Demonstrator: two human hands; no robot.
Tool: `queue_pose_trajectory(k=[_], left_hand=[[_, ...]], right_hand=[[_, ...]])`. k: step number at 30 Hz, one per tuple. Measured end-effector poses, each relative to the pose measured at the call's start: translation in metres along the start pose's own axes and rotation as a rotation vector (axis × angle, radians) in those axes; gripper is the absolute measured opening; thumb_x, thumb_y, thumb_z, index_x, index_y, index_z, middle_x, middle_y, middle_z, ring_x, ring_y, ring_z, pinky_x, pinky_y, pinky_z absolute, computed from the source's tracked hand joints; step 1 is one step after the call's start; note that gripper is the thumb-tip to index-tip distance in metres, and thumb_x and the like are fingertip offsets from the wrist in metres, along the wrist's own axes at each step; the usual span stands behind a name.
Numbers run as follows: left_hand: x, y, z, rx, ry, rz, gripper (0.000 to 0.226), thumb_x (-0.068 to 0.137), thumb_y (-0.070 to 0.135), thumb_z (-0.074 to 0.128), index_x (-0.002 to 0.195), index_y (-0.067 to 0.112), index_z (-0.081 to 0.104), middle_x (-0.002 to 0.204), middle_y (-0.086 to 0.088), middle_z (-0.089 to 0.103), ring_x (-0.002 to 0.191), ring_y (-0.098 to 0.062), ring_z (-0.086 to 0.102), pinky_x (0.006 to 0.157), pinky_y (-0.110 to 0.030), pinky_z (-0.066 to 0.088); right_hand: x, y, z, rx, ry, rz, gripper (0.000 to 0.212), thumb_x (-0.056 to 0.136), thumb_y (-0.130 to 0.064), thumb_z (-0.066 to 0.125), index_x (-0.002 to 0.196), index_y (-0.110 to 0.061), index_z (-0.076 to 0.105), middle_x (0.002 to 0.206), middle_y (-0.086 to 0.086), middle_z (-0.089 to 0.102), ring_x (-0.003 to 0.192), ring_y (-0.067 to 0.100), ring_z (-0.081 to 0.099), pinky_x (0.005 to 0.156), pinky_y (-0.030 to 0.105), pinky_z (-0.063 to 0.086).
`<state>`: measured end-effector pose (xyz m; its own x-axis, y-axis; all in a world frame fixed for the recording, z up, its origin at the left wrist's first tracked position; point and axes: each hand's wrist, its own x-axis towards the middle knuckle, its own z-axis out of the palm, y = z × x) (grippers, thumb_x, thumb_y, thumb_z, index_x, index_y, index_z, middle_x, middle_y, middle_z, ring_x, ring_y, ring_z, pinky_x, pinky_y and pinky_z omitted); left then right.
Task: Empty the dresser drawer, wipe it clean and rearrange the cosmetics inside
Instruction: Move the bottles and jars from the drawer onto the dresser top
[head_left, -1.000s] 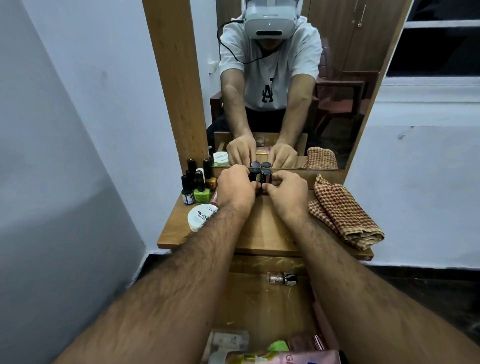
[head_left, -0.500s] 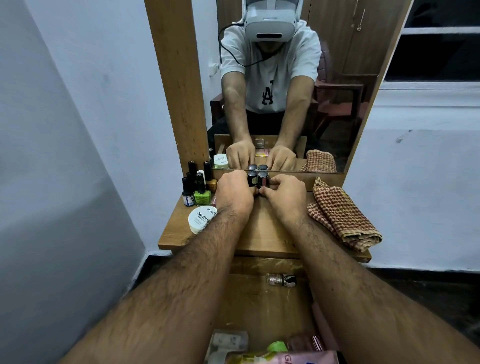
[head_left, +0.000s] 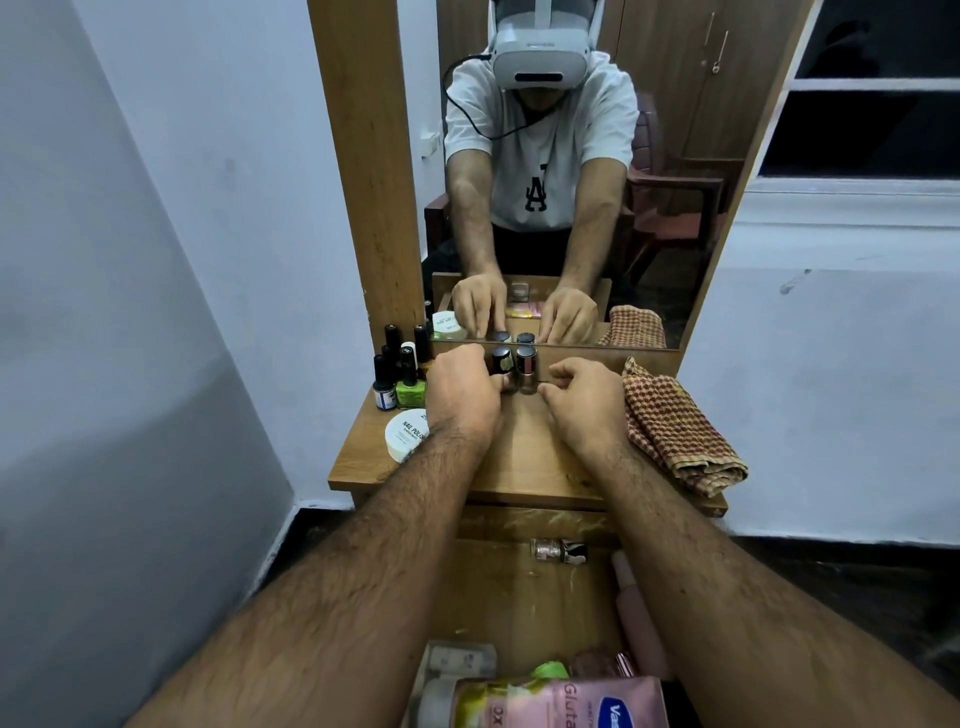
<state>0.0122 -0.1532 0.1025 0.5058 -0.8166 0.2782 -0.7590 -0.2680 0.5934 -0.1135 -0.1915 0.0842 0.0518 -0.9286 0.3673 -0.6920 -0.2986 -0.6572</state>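
While reaching over the open drawer (head_left: 519, 587) to the dresser top (head_left: 530, 457), parks two dark-capped polish bottles (head_left: 513, 370) upright, side by side, against the foot of the mirror (head_left: 571, 208). Keeps the left hand (head_left: 462, 397) at the base of the left bottle of the pair, fingertips touching it. Cannot tell whether pinching or merely steadying, with the contact hidden behind the knuckles. Has drawn the right hand (head_left: 584, 402) back from the pair compared with half a second ago. Fingers loosely curled, holding nothing, thumb just beside the right bottle and apart from it as far as can be judged. Reads as the tail end of a placement, right side let go first.

Also on the top:
- cluster of small polish bottles (head_left: 397, 374) at back left, a green one (head_left: 409, 392) in front
- white round tub (head_left: 408, 434) beside the left wrist
- checked cloth (head_left: 675, 431) folded at the right edge, untouched

Remaining in the drawer:
- one small bottle on its side (head_left: 558, 550) at the far end
- pink tube (head_left: 639, 623) along the right wall
- pink lotion bottle (head_left: 561, 701) and a few small items at the near end, too blurred to name

Judgement: emptying partly done, not finished, with wiping not yet begun. Probably calls for a reach back down into the drawer next. Possible risk: narrow bottles, so easy to tip when lifting the left hand away
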Motion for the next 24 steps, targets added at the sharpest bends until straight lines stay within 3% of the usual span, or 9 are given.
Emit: queue_pose_trajectory(k=[3,6,8,12,16,20,24], left_hand=[[-0.021,0.0,-0.002,-0.067,0.065,0.069,0.023,0.087,0.028,0.073,0.109,0.019,0.072,0.098,0.002,0.074,0.095,-0.016,0.066,0.086,-0.035,0.055],[-0.056,0.004,-0.003,-0.131,0.042,0.248,0.02,0.092,0.03,0.067,0.109,0.023,0.072,0.098,0.006,0.073,0.091,-0.01,0.065,0.083,-0.032,0.055],[-0.081,0.003,-0.001,-0.153,-0.05,0.33,0.016,0.094,0.032,0.064,0.105,0.025,0.074,0.095,0.008,0.072,0.085,-0.007,0.064,0.079,-0.031,0.056],[-0.117,-0.005,-0.003,-0.121,-0.223,0.36,0.017,0.095,0.03,0.064,0.106,0.023,0.073,0.098,0.006,0.073,0.087,-0.006,0.064,0.083,-0.026,0.054],[-0.143,-0.012,0.0,-0.003,-0.371,0.435,0.02,0.096,0.03,0.062,0.109,0.02,0.073,0.101,0.001,0.074,0.091,-0.013,0.066,0.084,-0.032,0.053],[-0.139,-0.022,0.017,0.188,-0.521,0.394,0.025,0.093,0.027,0.06,0.116,0.029,0.069,0.111,0.0,0.073,0.105,-0.023,0.067,0.088,-0.038,0.054],[-0.134,-0.03,0.029,0.289,-0.633,0.357,0.029,0.094,0.023,0.054,0.12,0.028,0.067,0.112,-0.005,0.071,0.103,-0.026,0.068,0.089,-0.039,0.055]], right_hand=[[-0.014,0.001,-0.011,0.079,0.064,-0.048,0.024,0.087,-0.019,0.072,0.11,-0.012,0.074,0.102,0.0,0.074,0.092,0.009,0.065,0.084,0.019,0.049],[-0.033,0.003,-0.023,0.174,0.117,-0.113,0.014,0.087,-0.018,0.071,0.099,-0.013,0.076,0.089,-0.003,0.073,0.081,0.006,0.064,0.073,0.013,0.046],[-0.051,0.008,-0.032,0.224,0.133,-0.128,0.008,0.086,-0.017,0.071,0.092,-0.014,0.076,0.083,-0.005,0.072,0.076,0.003,0.063,0.071,0.014,0.049],[-0.084,0.021,-0.048,0.295,0.185,-0.084,0.008,0.089,-0.017,0.07,0.092,-0.012,0.076,0.078,-0.005,0.071,0.073,0.008,0.067,0.07,0.029,0.058],[-0.123,0.042,-0.06,0.372,0.273,-0.003,0.007,0.091,-0.017,0.068,0.086,-0.014,0.073,0.072,-0.004,0.069,0.066,0.016,0.066,0.063,0.043,0.058],[-0.146,0.055,-0.06,0.396,0.244,0.056,0.011,0.091,-0.018,0.068,0.083,-0.013,0.072,0.067,-0.004,0.067,0.062,0.018,0.065,0.06,0.045,0.057],[-0.147,0.056,-0.06,0.378,0.209,0.086,0.014,0.092,-0.019,0.067,0.081,-0.013,0.073,0.066,-0.006,0.066,0.063,0.013,0.063,0.061,0.042,0.056]])
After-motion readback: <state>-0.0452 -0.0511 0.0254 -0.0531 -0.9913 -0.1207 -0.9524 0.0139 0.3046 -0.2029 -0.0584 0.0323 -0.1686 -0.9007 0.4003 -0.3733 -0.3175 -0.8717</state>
